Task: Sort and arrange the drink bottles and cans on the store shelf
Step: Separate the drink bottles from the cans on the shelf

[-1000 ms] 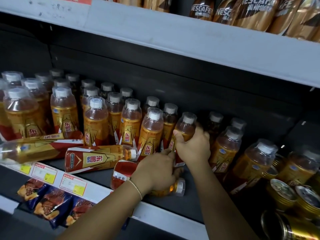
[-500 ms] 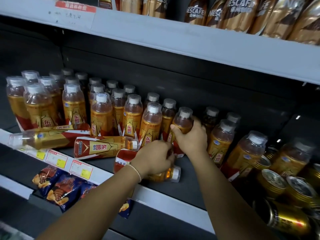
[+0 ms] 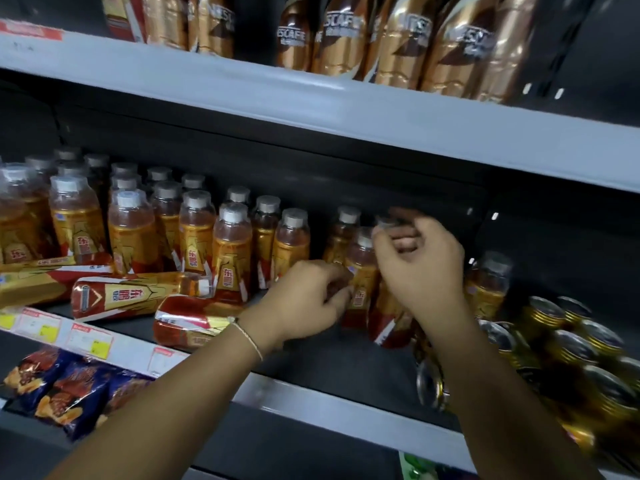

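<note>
I was partway through the job, by my reckoning. To the left of my left hand (image 3: 313, 294), most of the clear plastic bottles of amber drink with gold-and-red labels and grey caps (image 3: 194, 233) stood upright in rows that ran to the back of the dark middle shelf (image 3: 346, 362). Three more of the same bottles lay on their sides (image 3: 135, 296) near the shelf's front lip, left of that hand and just in front of the standing rows, and those were yet to be stood up. My left hand was curled around the label of an upright bottle (image 3: 362, 271), gripping it low on the body. My right hand (image 3: 420, 263), just to the right of the left, had its fingers bent over the cap of the bottle behind; blur kept me from telling whether it truly held that cap. Farther right, a lone bottle (image 3: 488, 285) stood apart, and gold cans with silver tops (image 3: 568, 341) were crowded at the shelf's right end, some of them tipped, so they too looked unsorted. Bare shelf lay under my wrists, the one open patch for setting bottles down. The grey shelf overhead (image 3: 346, 112), carrying tall gold-wrapped coffee bottles (image 3: 398, 39), hung not far above the caps, so lifting room looked tight.
</note>
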Motion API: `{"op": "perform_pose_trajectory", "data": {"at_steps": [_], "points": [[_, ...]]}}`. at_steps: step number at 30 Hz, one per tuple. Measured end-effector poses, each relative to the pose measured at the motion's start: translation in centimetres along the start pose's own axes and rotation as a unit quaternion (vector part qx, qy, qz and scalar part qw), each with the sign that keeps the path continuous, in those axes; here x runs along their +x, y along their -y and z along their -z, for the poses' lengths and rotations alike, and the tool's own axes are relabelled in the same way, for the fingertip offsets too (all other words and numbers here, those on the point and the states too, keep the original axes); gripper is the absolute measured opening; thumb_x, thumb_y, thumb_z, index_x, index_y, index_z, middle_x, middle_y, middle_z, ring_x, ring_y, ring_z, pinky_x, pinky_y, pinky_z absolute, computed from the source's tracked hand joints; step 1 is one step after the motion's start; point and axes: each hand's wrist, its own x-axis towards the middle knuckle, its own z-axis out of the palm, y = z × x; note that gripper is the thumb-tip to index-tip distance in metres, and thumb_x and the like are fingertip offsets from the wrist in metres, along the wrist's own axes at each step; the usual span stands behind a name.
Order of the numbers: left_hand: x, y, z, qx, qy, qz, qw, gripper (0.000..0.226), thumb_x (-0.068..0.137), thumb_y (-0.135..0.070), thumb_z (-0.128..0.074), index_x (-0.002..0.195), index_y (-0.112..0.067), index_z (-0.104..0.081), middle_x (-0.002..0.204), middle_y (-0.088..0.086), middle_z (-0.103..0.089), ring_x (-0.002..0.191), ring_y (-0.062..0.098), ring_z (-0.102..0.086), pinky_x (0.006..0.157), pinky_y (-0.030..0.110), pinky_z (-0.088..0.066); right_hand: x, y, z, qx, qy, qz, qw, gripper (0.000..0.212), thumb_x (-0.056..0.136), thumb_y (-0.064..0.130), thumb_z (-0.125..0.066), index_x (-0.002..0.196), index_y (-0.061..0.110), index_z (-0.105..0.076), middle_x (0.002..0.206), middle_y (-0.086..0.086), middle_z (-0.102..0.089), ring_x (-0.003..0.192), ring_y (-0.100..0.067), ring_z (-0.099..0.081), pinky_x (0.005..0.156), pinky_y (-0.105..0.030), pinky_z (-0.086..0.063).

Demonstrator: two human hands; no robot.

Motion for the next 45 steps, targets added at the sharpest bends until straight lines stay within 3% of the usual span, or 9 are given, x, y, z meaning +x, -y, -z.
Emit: {"op": "perform_pose_trajectory", "data": {"at_steps": [3,6,10,14,20,25,34,40,45], "points": [[1.5,-3.4,-1.8,-0.036,-0.021,-0.042,0.998,0.016,0.091,-0.022,-0.062,0.101,-0.011,-0.068,0.088,0.003,-0.069,0.078,0.016,-0.063,0.067,0.027,-0.049,0.7,-1.3,4.4,-0.033,-0.013,-0.005,0.999,0.02,0.086,0.027,-0.073,0.081,0.041,-0.061,0.061,0.016,-0.067,0.064,0.006,-0.065,0.065,-0.016,-0.052],[2.9,-6.3,-4.0,-0.057,-0.011,-0.06,0.997,0.02,0.091,-0.023,-0.061,0.105,-0.01,-0.066,0.091,0.006,-0.067,0.079,0.017,-0.062,0.067,0.028,-0.048,1.5,-3.8,8.0,-0.084,-0.023,-0.028,0.996,0.017,0.087,0.031,-0.071,0.104,0.029,-0.071,0.063,0.018,-0.064,0.066,0.01,-0.063,0.062,-0.005,-0.042],[4.6,-9.0,-7.1,-0.049,0.012,-0.044,0.998,0.05,0.093,-0.03,-0.06,0.139,-0.012,-0.05,0.128,0.008,-0.062,0.114,0.019,-0.058,0.089,0.013,-0.038,2.3,-7.4,11.6,-0.108,-0.046,-0.059,0.991,0.013,0.086,0.028,-0.069,0.097,0.02,-0.07,0.063,0.01,-0.063,0.06,0.001,-0.06,0.056,-0.014,-0.043],[6.1,-10.5,-10.0,-0.051,0.08,0.028,0.995,0.067,0.095,-0.037,-0.056,0.151,-0.012,-0.03,0.152,0.008,-0.039,0.14,0.02,-0.036,0.106,0.019,-0.026,3.0,-11.6,13.4,-0.131,-0.018,-0.122,0.984,0.021,0.086,0.033,-0.071,0.096,0.014,-0.066,0.068,0.005,-0.06,0.06,-0.014,-0.059,0.058,-0.026,-0.043],[7.4,-12.0,-13.6,-0.041,0.118,0.075,0.989,0.048,0.093,-0.033,-0.057,0.134,-0.01,-0.049,0.132,0.009,-0.054,0.124,0.023,-0.049,0.091,0.02,-0.035,3.5,-15.2,13.1,-0.081,0.086,-0.198,0.973,0.02,0.08,0.037,-0.08,0.08,0.026,-0.064,0.08,0.003,-0.068,0.085,-0.022,-0.067,0.071,-0.033,-0.053],[7.4,-12.1,-14.6,-0.025,0.111,0.093,0.989,0.042,0.093,-0.031,-0.057,0.126,-0.006,-0.057,0.128,0.009,-0.058,0.122,0.023,-0.051,0.098,0.026,-0.041,3.6,-16.3,12.6,-0.056,0.138,-0.199,0.969,0.025,0.074,0.03,-0.087,0.078,0.034,-0.062,0.09,0.008,-0.069,0.094,-0.017,-0.067,0.088,-0.036,-0.054],[7.7,-12.6,-14.6,-0.023,0.109,0.117,0.987,0.038,0.093,-0.028,-0.057,0.127,-0.009,-0.056,0.122,0.009,-0.06,0.115,0.022,-0.055,0.09,0.025,-0.045,3.8,-17.9,12.6,0.005,0.094,-0.206,0.974,0.032,0.071,0.028,-0.088,0.085,0.035,-0.06,0.093,0.008,-0.07,0.093,-0.016,-0.067,0.085,-0.038,-0.055],[8.2,-12.9,-15.1,-0.028,0.11,0.134,0.985,0.072,0.092,-0.034,-0.06,0.151,-0.011,-0.026,0.145,0.011,-0.046,0.134,0.024,-0.042,0.096,0.018,-0.031,4.5,-18.4,13.7,0.044,0.03,-0.211,0.976,0.031,0.069,0.037,-0.088,0.089,0.035,-0.063,0.087,0.01,-0.072,0.087,-0.014,-0.069,0.081,-0.038,-0.057],[8.8,-13.7,-15.8,-0.049,0.053,0.11,0.991,0.068,0.092,-0.033,-0.062,0.148,-0.01,-0.032,0.142,0.009,-0.047,0.13,0.024,-0.046,0.095,0.018,-0.033,5.1,-17.4,15.4,0.113,-0.041,-0.226,0.967,0.039,0.062,0.041,-0.088,0.095,0.034,-0.068,0.088,0.009,-0.073,0.087,-0.012,-0.07,0.077,-0.037,-0.057]]}}
